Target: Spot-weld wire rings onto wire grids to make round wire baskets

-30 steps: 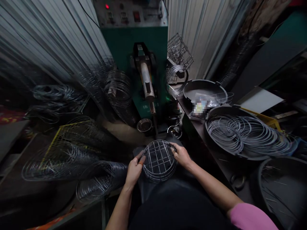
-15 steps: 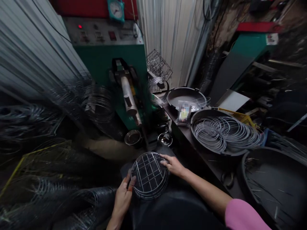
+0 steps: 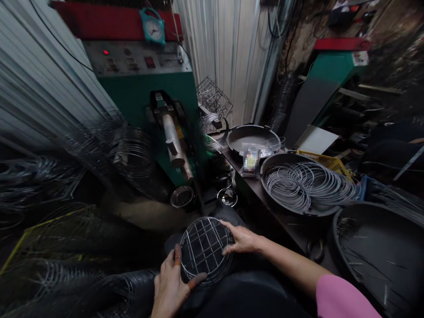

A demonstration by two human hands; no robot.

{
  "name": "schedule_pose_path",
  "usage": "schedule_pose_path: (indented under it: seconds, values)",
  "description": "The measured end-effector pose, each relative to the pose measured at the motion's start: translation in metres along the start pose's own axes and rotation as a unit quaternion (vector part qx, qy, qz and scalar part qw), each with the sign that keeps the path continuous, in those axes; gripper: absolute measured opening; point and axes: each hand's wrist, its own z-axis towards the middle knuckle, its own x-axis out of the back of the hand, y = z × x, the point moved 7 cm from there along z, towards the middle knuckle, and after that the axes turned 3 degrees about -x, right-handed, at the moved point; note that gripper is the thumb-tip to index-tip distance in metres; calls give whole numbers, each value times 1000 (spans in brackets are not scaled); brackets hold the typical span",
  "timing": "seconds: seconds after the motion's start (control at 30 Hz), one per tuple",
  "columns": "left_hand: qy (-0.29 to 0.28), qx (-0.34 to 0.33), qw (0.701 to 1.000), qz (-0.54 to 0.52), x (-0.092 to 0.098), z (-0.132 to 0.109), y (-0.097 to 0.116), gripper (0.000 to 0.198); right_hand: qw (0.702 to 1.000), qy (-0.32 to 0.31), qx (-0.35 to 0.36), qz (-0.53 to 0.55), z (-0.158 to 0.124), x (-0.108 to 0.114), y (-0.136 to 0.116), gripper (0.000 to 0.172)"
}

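Observation:
A small stack of round wire racks (image 3: 204, 247), each with a crossed grid inside a ring, lies over my lap. My left hand (image 3: 172, 279) grips the stack's left and near rim, its thumb along the near edge and orange wraps on two digits. On the right rim, my right hand (image 3: 243, 238) holds with thumb and forefinger spread along the edge. The undersides of the racks and some fingertips are hidden. Beyond the stack stands a green welding machine (image 3: 132, 95) with a thick metal arm (image 3: 172, 139) pointing toward me.
To the right, a bench (image 3: 247, 187) bears a round pan of wire rings (image 3: 298, 181), a pan with short wire pieces (image 3: 380, 251) and another pan (image 3: 253, 132) farther back. Bundled wire racks (image 3: 130, 148) stand left of the machine. Two metal bowls sit below its arm.
My left hand has slid around to the near-left rim, its thumb now on the near edge. My right thumb has moved down the right rim. The view has tilted slightly upward.

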Motion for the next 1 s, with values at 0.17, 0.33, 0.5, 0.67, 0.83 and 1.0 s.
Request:
schedule_pose_path:
  seconds: [0.17,0.33,0.5,0.67,0.83,1.0]
  values:
    - [-32,17,999,30,-1,1,4,102,999,-10,-33,-32,-1,-4,3,102]
    - [-53,14,998,-22,-4,1,3,108,993,6,-5,119,5,4,8,89]
    - [-13,-9,994,-110,-16,6,-14,105,909,100,-47,401,40,22,36,44]
    - [28,-4,971,-236,10,32,-24,85,904,237,19,356,71,26,60,26]
    - [-39,10,963,-267,53,85,8,79,869,285,-32,403,82,19,85,19]
    - [-218,23,908,-356,30,133,44,70,722,268,-118,627,81,17,91,11]
